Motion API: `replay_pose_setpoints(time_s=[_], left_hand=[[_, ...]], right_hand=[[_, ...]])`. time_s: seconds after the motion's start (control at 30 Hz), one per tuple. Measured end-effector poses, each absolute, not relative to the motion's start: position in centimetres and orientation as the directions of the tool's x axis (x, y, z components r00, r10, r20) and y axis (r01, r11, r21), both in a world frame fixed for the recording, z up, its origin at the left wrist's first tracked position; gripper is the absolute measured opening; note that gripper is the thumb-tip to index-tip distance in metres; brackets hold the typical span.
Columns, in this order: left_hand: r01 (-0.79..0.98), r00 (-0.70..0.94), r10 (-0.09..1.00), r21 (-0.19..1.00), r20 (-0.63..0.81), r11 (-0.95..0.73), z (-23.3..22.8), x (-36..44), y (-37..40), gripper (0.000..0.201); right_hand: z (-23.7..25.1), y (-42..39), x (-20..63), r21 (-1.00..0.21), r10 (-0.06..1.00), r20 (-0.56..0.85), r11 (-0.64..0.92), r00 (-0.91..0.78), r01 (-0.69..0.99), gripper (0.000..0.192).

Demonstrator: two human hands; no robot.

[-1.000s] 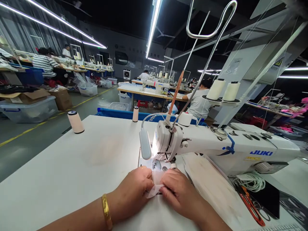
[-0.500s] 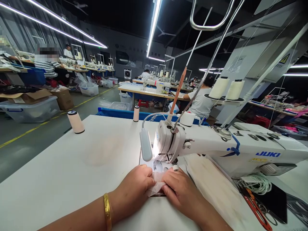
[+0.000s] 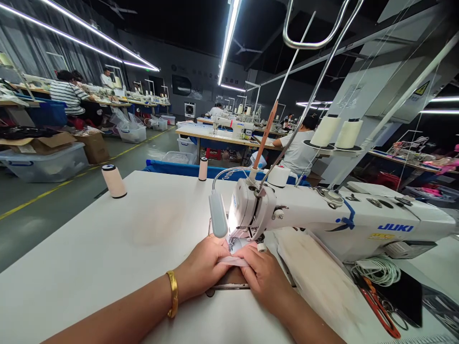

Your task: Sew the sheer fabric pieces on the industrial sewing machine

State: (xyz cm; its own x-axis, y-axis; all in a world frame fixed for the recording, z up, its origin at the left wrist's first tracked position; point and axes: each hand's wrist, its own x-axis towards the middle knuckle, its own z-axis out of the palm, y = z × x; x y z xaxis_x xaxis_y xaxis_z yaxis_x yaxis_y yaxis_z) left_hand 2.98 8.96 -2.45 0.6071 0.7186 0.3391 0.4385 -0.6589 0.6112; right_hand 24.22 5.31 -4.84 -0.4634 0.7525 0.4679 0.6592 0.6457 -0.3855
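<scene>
A strip of thin pale pink fabric (image 3: 233, 261) stretches between my two hands, just in front of the needle area of a white sewing machine (image 3: 304, 210). My left hand (image 3: 202, 263), with a gold bracelet (image 3: 172, 294) at the wrist, pinches the strip's left end. On the other end my right hand (image 3: 267, 274) is closed, its thumb and fingers gripping the cloth. A small grey lamp (image 3: 218, 215) lights the spot from the left of the machine head. The presser foot and needle are partly hidden by glare and my fingers.
Two thread cones, a larger one (image 3: 114, 181) and a smaller one (image 3: 203, 169), stand on the white table (image 3: 143, 215). Right of my right hand lies a pile of sheer beige fabric (image 3: 315, 272). Beyond it are orange-handled scissors (image 3: 380, 310) and a coiled white cord (image 3: 378, 271). Other people sit at machines behind.
The fabric has moved forward toward the needle and is now drawn into a narrow band. My left hand has shifted forward and slightly left, uncovering more of the plate below.
</scene>
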Motion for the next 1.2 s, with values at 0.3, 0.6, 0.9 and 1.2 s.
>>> replay_pose_setpoints(time_s=[0.3, 0.6, 0.9, 1.2], left_hand=[[0.434, 0.670, 0.687, 0.604, 0.280, -0.669, -2.1, 2.2, 8.5, 0.036], [0.419, 0.700, 0.526, 0.319, 0.483, -0.850, -3.7, 1.7, 6.4, 0.030], [0.490, 0.714, 0.550, 0.253, 0.432, -0.834, -3.8, 1.3, 8.0, 0.024], [0.372, 0.758, 0.439, 0.233, 0.482, -0.898, -4.1, 1.2, 7.9, 0.029]], right_hand=[[-4.3, 4.8, 24.7, -0.426, 0.772, 0.420, 0.632, -0.477, 0.648, 0.029], [-3.2, 3.5, 25.1, -0.342, 0.719, 0.319, 0.695, -0.617, 0.632, 0.028], [-3.8, 3.9, 25.0, -0.306, 0.720, 0.351, 0.692, -0.598, 0.654, 0.037], [-3.6, 3.8, 24.9, -0.248, 0.705, 0.389, 0.700, -0.593, 0.670, 0.039]])
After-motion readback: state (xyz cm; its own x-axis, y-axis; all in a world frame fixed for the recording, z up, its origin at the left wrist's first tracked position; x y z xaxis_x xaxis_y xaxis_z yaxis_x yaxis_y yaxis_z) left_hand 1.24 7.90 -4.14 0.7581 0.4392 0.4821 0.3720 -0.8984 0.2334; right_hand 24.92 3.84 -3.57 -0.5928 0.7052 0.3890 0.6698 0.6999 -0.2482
